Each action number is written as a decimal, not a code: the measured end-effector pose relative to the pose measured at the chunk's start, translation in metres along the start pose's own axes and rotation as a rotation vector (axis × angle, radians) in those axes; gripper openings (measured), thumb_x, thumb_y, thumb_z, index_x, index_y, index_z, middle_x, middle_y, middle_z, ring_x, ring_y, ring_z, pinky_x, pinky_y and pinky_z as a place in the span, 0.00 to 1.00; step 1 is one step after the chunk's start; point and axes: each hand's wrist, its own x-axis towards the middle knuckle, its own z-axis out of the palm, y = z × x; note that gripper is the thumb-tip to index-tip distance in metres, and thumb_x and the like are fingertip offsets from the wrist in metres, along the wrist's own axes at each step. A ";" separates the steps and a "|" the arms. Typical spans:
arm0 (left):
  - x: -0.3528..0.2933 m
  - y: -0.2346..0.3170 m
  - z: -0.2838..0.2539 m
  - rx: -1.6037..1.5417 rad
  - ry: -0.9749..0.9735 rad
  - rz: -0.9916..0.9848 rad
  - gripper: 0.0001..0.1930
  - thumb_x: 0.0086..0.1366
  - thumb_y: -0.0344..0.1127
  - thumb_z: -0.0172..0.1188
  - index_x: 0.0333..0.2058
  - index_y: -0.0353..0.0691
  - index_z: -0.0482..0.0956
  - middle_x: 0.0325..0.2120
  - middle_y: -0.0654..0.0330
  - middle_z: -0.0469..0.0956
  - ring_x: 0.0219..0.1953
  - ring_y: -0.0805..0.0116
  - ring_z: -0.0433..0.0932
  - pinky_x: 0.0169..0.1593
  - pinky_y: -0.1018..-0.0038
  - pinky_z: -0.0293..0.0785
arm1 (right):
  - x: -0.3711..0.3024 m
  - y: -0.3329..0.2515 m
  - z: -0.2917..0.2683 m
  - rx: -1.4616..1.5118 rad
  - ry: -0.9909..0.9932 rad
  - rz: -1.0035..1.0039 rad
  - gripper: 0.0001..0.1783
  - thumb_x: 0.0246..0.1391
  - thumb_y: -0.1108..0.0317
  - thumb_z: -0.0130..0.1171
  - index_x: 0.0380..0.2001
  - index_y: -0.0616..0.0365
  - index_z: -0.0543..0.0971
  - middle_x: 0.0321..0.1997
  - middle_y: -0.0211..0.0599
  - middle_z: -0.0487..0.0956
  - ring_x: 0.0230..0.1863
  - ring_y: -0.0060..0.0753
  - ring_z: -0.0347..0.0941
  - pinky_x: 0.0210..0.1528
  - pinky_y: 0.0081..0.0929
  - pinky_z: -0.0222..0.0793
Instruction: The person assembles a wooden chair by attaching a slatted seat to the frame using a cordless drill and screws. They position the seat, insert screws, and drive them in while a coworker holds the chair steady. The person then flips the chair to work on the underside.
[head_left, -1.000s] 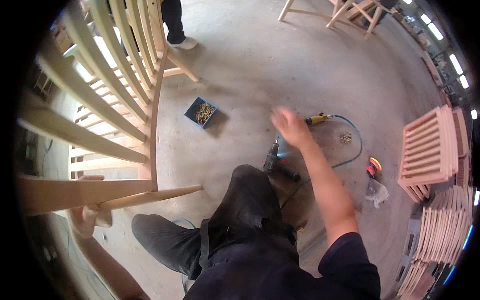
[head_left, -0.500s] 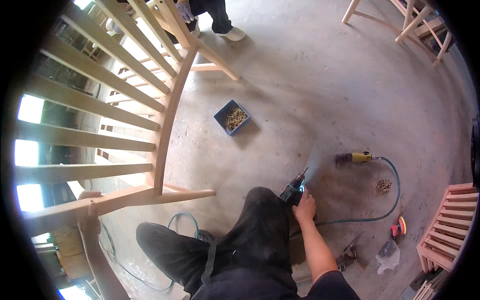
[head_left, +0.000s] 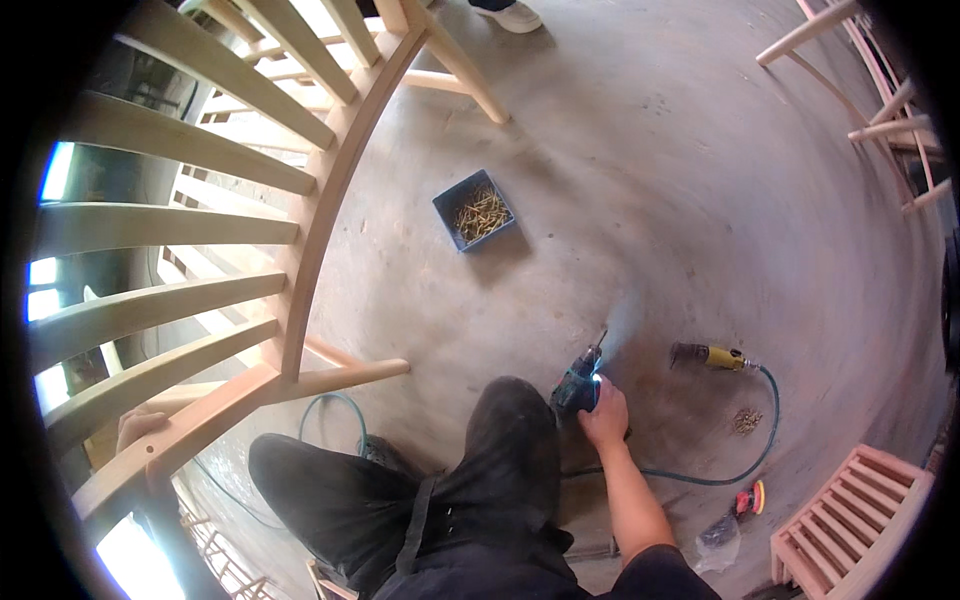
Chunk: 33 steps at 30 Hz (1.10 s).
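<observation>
My right hand (head_left: 605,415) is wrapped round the grip of a dark cordless drill (head_left: 573,390), its lamp lit and its bit slanting up and away beside my knee. On the left stands a pale wooden slatted chair frame (head_left: 325,200), its curved rail joined to several slats. My left hand (head_left: 140,427) is closed on the frame's near straight member (head_left: 205,432), where a small dark hole shows; most of that hand is hidden behind the wood. Ahead of my knees, a blue square bin (head_left: 473,210) on the floor holds many brass-coloured screws.
To the right lie a yellow air tool (head_left: 712,356) on a teal hose (head_left: 772,420), a little pile of small pieces (head_left: 746,420), and a red-and-yellow sander (head_left: 750,498) with a clear bag. A slatted wooden piece (head_left: 850,520) stands near right; another person's shoe (head_left: 515,17) shows at the top.
My view has shifted, and the chair frame is turned and sits lower at its near end. My left hand stays on the near member. The drill remains in my right hand, almost in place.
</observation>
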 end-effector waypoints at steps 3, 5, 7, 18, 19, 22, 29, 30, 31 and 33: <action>0.004 0.008 -0.001 0.000 -0.046 -0.044 0.33 0.68 0.66 0.52 0.47 0.36 0.76 0.45 0.52 0.75 0.50 0.63 0.74 0.55 0.67 0.68 | 0.032 -0.009 -0.013 0.001 -0.025 -0.038 0.43 0.38 0.66 0.71 0.62 0.53 0.70 0.51 0.50 0.79 0.56 0.59 0.72 0.59 0.51 0.69; 0.001 0.008 -0.003 -0.006 -0.065 -0.103 0.34 0.68 0.67 0.52 0.48 0.36 0.75 0.44 0.53 0.74 0.50 0.64 0.73 0.54 0.68 0.68 | 0.056 -0.027 -0.023 -0.012 -0.023 -0.036 0.43 0.39 0.65 0.71 0.62 0.53 0.69 0.53 0.50 0.79 0.57 0.59 0.72 0.59 0.51 0.70; -0.009 0.001 -0.006 -0.004 -0.064 -0.125 0.34 0.68 0.67 0.53 0.48 0.36 0.75 0.44 0.53 0.73 0.50 0.64 0.73 0.53 0.69 0.69 | 0.080 -0.043 -0.023 -0.003 0.035 -0.090 0.41 0.39 0.63 0.71 0.61 0.55 0.70 0.52 0.51 0.80 0.57 0.60 0.74 0.58 0.52 0.71; -0.026 0.026 0.003 0.003 0.066 -0.530 0.42 0.60 0.70 0.59 0.55 0.36 0.72 0.50 0.51 0.70 0.57 0.60 0.70 0.64 0.64 0.63 | 0.237 -0.176 -0.021 -0.132 0.212 -0.144 0.25 0.42 0.65 0.66 0.45 0.59 0.73 0.44 0.56 0.81 0.48 0.65 0.77 0.48 0.57 0.74; -0.034 0.023 -0.006 0.041 0.047 -0.581 0.41 0.60 0.70 0.60 0.56 0.36 0.72 0.51 0.52 0.70 0.58 0.60 0.70 0.65 0.65 0.62 | 0.237 -0.172 -0.022 -0.157 0.201 -0.176 0.25 0.41 0.66 0.66 0.45 0.60 0.73 0.43 0.56 0.81 0.47 0.64 0.77 0.48 0.58 0.74; -0.040 0.025 -0.004 0.034 0.063 -0.545 0.41 0.60 0.70 0.60 0.55 0.36 0.73 0.50 0.52 0.71 0.57 0.60 0.71 0.65 0.64 0.63 | 0.245 -0.163 -0.022 -0.187 0.172 -0.278 0.28 0.39 0.67 0.67 0.47 0.60 0.73 0.42 0.54 0.81 0.46 0.63 0.78 0.47 0.57 0.74; -0.037 0.024 0.001 0.003 0.069 -0.551 0.40 0.60 0.70 0.59 0.52 0.36 0.75 0.48 0.53 0.73 0.56 0.60 0.72 0.64 0.64 0.64 | 0.276 -0.237 -0.010 -0.245 0.026 -0.340 0.34 0.40 0.65 0.72 0.53 0.59 0.73 0.42 0.50 0.82 0.47 0.58 0.80 0.49 0.52 0.77; -0.035 0.024 0.001 -0.006 0.068 -0.554 0.40 0.60 0.70 0.59 0.51 0.36 0.75 0.47 0.53 0.74 0.55 0.60 0.72 0.64 0.64 0.64 | 0.285 -0.261 -0.003 -0.267 -0.016 -0.330 0.35 0.40 0.64 0.71 0.54 0.59 0.73 0.43 0.49 0.82 0.48 0.57 0.80 0.49 0.51 0.77; -0.034 0.022 0.000 -0.009 0.066 -0.558 0.39 0.60 0.70 0.59 0.51 0.36 0.75 0.47 0.53 0.74 0.55 0.60 0.72 0.63 0.64 0.64 | 0.293 -0.288 0.005 -0.291 -0.061 -0.319 0.36 0.40 0.64 0.71 0.55 0.59 0.73 0.44 0.49 0.82 0.49 0.57 0.80 0.50 0.51 0.77; -0.031 0.021 -0.001 -0.019 0.058 -0.565 0.39 0.60 0.70 0.59 0.50 0.36 0.76 0.46 0.53 0.75 0.55 0.60 0.73 0.63 0.63 0.64 | 0.308 -0.354 0.035 -0.333 -0.172 -0.345 0.37 0.45 0.60 0.73 0.58 0.56 0.72 0.48 0.45 0.83 0.53 0.52 0.80 0.55 0.47 0.78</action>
